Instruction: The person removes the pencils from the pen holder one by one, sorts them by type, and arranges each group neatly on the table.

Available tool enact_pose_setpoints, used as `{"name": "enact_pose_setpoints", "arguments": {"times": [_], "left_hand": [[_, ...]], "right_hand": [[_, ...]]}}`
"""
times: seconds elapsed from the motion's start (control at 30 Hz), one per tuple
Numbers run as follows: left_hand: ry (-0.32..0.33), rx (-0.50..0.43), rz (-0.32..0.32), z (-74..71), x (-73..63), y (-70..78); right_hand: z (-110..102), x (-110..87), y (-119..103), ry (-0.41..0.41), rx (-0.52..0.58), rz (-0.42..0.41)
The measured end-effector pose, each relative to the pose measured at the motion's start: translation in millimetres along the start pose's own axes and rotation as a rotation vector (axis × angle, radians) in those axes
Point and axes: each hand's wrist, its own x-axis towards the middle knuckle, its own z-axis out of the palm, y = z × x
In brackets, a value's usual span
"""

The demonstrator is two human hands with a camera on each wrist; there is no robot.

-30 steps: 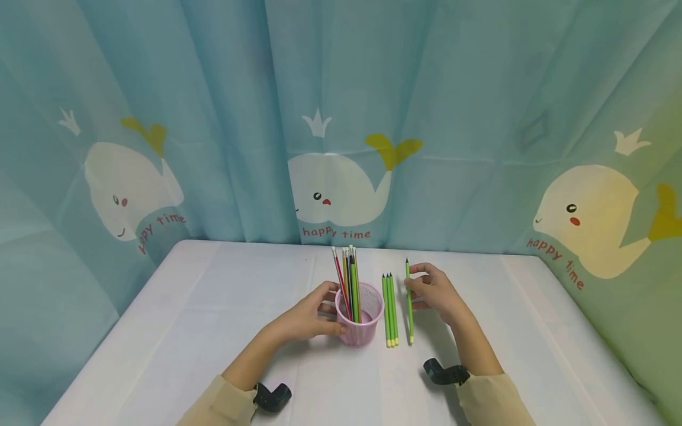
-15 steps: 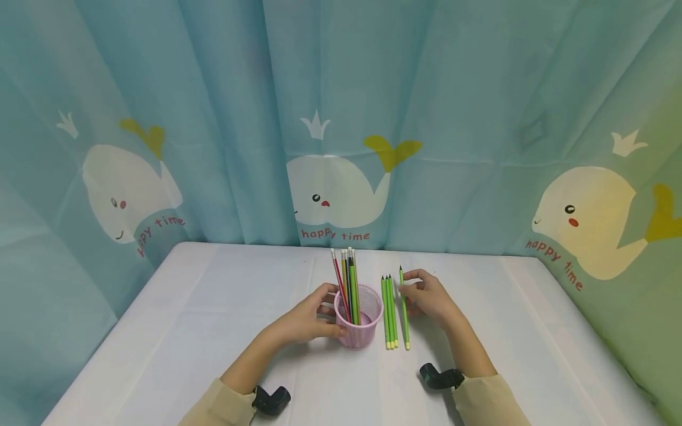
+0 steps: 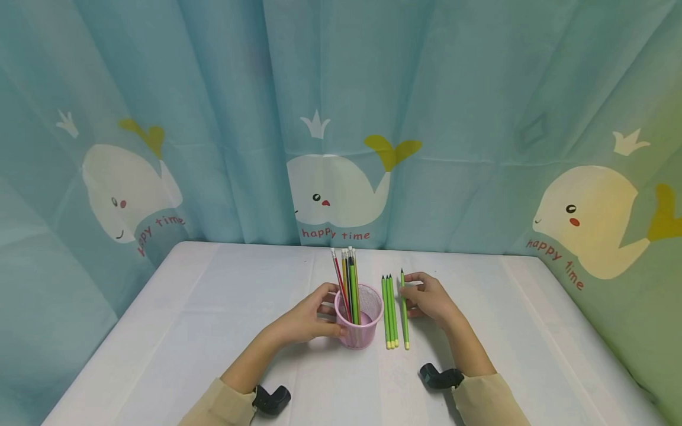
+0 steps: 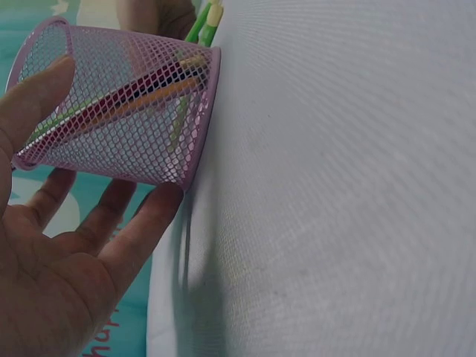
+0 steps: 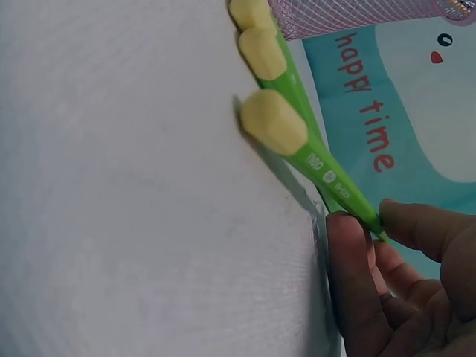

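Note:
My left hand holds the side of a pink mesh pencil cup, thumb on the near side and fingers round the far side. Upright on the table, the cup contains several pencils, among them red, green and dark ones, leaning to its left. Just right of it, three green pencils lie side by side, dark tips pointing away. My right hand pinches another green pencil between thumb and fingers, a small gap to the right of that row. Its yellow end shows large in the right wrist view.
A white cloth covers the table. Behind its far edge hangs a blue-green curtain printed with white whales. Each wrist carries a black camera mount, the left one and the right one both over the table's near part.
Over the first half second, my right hand carried its green pencil left and slightly nearer, closer to the row. Since then it has barely moved. The left hand stays on the cup.

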Motion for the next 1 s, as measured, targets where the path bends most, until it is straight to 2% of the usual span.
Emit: {"name": "enact_pose_setpoints", "arguments": {"times": [0.37,0.6,0.8,1.0], "left_hand": [[0.0,0.002,0.015,-0.3,-0.6,0.5],[-0.003,0.007,0.012,-0.3,-1.0,1.1],[-0.008,0.007,0.016,-0.2,-1.9,2.1],[-0.006,0.026,0.016,-0.4,-1.9,2.8]], "right_hand": [[-1,1.9,3,-0.017,0.04,0.015],[-2,-1.2,-4,-0.031,0.023,-0.011],[1,-8.0,-18,-0.041,0.025,-0.065],[6,-17.2,-32,-0.075,0.035,-0.163]]}}
